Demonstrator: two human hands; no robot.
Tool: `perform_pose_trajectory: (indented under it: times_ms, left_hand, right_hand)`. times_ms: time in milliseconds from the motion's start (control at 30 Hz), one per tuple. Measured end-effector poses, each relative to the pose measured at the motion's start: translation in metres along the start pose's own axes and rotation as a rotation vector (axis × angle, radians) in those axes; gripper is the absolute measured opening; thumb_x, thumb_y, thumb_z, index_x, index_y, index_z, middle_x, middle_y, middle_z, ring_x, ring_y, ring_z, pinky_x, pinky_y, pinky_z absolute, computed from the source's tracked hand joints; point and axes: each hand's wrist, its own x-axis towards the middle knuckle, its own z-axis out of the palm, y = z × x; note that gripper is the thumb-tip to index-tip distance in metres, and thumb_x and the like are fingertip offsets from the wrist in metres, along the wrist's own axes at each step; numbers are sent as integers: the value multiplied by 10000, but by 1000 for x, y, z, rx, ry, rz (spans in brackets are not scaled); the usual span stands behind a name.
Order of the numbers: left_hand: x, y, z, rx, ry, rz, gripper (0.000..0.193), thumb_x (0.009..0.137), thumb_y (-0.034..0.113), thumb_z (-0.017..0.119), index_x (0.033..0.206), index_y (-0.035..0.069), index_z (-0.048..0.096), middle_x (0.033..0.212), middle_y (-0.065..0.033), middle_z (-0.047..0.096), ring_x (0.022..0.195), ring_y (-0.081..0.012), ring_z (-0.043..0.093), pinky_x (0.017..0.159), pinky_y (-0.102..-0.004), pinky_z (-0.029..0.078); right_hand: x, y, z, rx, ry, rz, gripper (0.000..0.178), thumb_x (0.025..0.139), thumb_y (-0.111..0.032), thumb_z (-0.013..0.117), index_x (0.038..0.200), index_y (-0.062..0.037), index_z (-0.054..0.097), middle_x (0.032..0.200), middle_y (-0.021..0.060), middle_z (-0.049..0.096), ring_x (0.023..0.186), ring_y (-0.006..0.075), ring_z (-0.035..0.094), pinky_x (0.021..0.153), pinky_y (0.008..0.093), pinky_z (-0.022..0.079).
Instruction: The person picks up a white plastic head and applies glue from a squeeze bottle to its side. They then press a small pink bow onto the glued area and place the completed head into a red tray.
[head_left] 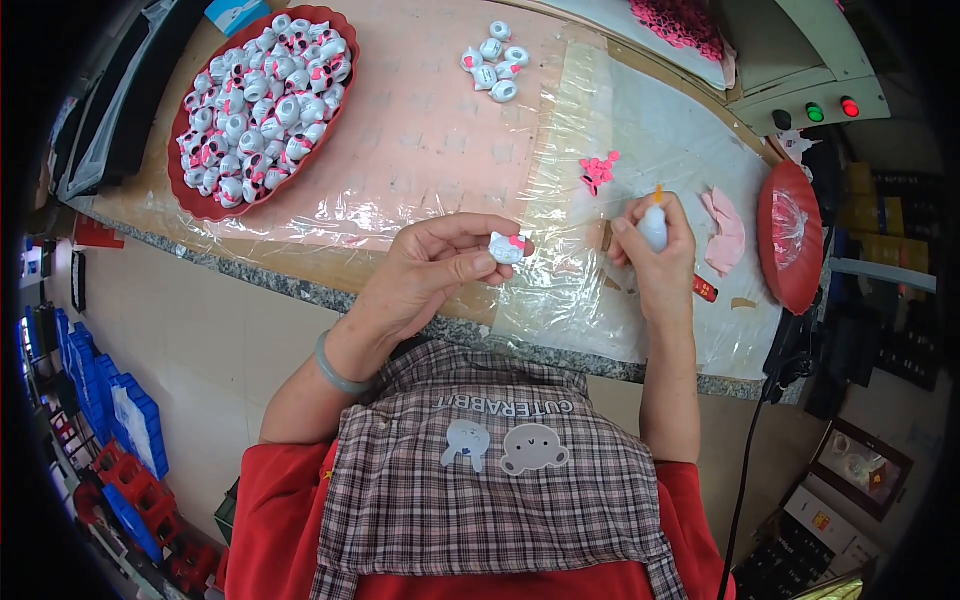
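Observation:
Between the thumb and fingers of my left hand [425,268] is a small white cat-head figure [506,252] with a pink bow on one side. My right hand [664,262] is wrapped round a small white squeeze bottle [654,230], its orange nozzle pointing up and away from me. The two hands are apart above the front of the table. Beyond the bottle lies a little heap of pink bow pieces [598,172]. Farther off is a loose group of several white cat-head figures [490,75].
A red scalloped tray [350,62] heaped with white-and-pink figures stands at the left. Clear plastic film [560,215] covers the table. To the right are a crumpled pink cloth [722,232], a red dish [790,240] and a machine panel [830,108] with coloured buttons.

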Motion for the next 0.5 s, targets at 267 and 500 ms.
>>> perform_pose_trajectory:
  times_ms: [267, 500]
  left_hand:
    - [10, 7, -8, -3, -14, 20, 305, 870, 42, 618, 1167, -20, 585, 1035, -88, 650, 878, -130, 627, 822, -266, 515]
    - [-11, 3, -17, 27, -31, 2, 283, 875, 14, 586, 1156, -7, 582, 994, -61, 642, 869, -114, 623, 804, -253, 510]
  right_hand:
    - [34, -17, 19, -643, 19, -584, 286, 685, 90, 613, 936, -45, 635, 849, 104, 546, 775, 259, 606, 628, 312, 484]
    - [37, -26, 34, -855, -311, -776, 319, 626, 118, 568, 894, -42, 631, 892, 131, 548, 782, 301, 602, 663, 361, 493]
